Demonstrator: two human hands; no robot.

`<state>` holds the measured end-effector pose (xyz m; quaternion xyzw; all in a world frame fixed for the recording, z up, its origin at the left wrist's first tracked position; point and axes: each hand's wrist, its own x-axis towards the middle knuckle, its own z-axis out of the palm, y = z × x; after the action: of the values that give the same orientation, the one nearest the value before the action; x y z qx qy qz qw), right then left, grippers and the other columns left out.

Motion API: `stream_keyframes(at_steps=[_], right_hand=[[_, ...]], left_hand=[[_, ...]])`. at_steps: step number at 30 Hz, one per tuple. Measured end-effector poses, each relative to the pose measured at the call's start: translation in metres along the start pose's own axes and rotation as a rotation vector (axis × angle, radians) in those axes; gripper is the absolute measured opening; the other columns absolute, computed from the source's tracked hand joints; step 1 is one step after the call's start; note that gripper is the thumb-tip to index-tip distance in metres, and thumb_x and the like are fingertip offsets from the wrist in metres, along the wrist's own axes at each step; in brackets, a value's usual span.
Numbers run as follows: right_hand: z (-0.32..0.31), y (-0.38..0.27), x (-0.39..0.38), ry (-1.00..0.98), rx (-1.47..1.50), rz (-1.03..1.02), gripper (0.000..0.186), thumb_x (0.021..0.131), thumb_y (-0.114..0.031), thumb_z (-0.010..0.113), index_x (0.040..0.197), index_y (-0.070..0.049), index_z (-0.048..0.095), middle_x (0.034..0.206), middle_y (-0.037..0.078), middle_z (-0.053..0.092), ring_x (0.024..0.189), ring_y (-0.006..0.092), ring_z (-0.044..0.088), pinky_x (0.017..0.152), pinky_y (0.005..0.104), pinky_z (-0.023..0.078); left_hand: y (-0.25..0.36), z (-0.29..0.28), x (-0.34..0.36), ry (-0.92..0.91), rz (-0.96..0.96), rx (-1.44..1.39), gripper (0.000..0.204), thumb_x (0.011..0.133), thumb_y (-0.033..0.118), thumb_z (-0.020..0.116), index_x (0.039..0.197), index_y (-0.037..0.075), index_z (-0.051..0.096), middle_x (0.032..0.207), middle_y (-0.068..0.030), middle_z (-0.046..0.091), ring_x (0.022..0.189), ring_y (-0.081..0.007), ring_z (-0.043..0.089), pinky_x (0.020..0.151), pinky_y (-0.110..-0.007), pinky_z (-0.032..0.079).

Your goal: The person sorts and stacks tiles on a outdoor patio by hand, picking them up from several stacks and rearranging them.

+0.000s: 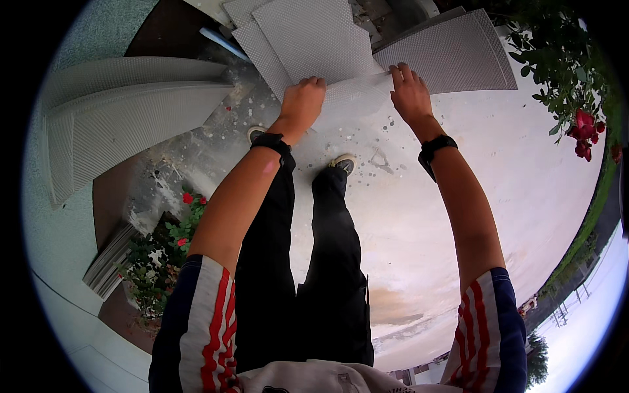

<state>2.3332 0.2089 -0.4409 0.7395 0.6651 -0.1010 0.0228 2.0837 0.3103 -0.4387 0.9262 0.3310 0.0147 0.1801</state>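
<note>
Both my arms reach forward, a dark band on each wrist. A thin, pale, see-through sheet point(357, 99) stretches between my hands, and its lower edge blurs into the bright ground. My left hand point(303, 107) is closed at the sheet's left end, fingers curled over the edge. At its right end my right hand point(411, 97) is closed too, with the fingertips bent over the edge. Just beyond the left hand lie overlapping grey panels with a fine dotted texture point(314, 39). Another grey textured panel point(452, 59) fans out beyond my right hand.
Large curved ribbed grey panels point(137, 124) lean at the left. Below them are a red-flowered bush point(157, 262) and a stack of thin slats point(110, 262). Red roses point(583, 134) hang at the right. My shoes point(343, 161) stand on speckled concrete point(458, 216).
</note>
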Motion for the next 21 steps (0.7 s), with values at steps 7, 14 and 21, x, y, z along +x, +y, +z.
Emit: stream_keyframes(at_steps=[7, 14, 21], right_hand=[[0.042, -0.008, 0.115, -0.026, 0.040, 0.081, 0.037, 0.079, -0.002, 0.063, 0.114, -0.001, 0.051, 0.120, 0.014, 0.046, 0.104, 0.0332, 0.059, 0.086, 0.0430, 0.055], [0.079, -0.008, 0.191, -0.131, -0.039, 0.068, 0.048, 0.076, -0.005, 0.071, 0.120, -0.004, 0.052, 0.125, 0.015, 0.051, 0.108, 0.0358, 0.060, 0.085, 0.0460, 0.055], [0.087, -0.004, 0.229, -0.272, -0.138, -0.013, 0.033, 0.079, -0.014, 0.062, 0.109, -0.002, 0.059, 0.109, 0.018, 0.062, 0.104, 0.0327, 0.061, 0.085, 0.0424, 0.051]], left_hand=[[-0.078, 0.008, 0.081, -0.185, 0.028, 0.131, 0.028, 0.080, 0.021, 0.072, 0.093, -0.001, 0.060, 0.096, -0.0172, 0.065, 0.090, -0.0323, 0.066, 0.074, -0.038, 0.055], [-0.137, 0.047, 0.121, -0.122, 0.075, 0.155, 0.020, 0.079, 0.012, 0.070, 0.088, -0.004, 0.063, 0.092, -0.0219, 0.065, 0.085, -0.0333, 0.066, 0.069, -0.040, 0.056], [-0.173, 0.070, 0.136, -0.122, 0.085, 0.149, 0.023, 0.081, 0.012, 0.070, 0.093, -0.006, 0.062, 0.094, -0.0242, 0.064, 0.088, -0.0368, 0.065, 0.074, -0.042, 0.055]])
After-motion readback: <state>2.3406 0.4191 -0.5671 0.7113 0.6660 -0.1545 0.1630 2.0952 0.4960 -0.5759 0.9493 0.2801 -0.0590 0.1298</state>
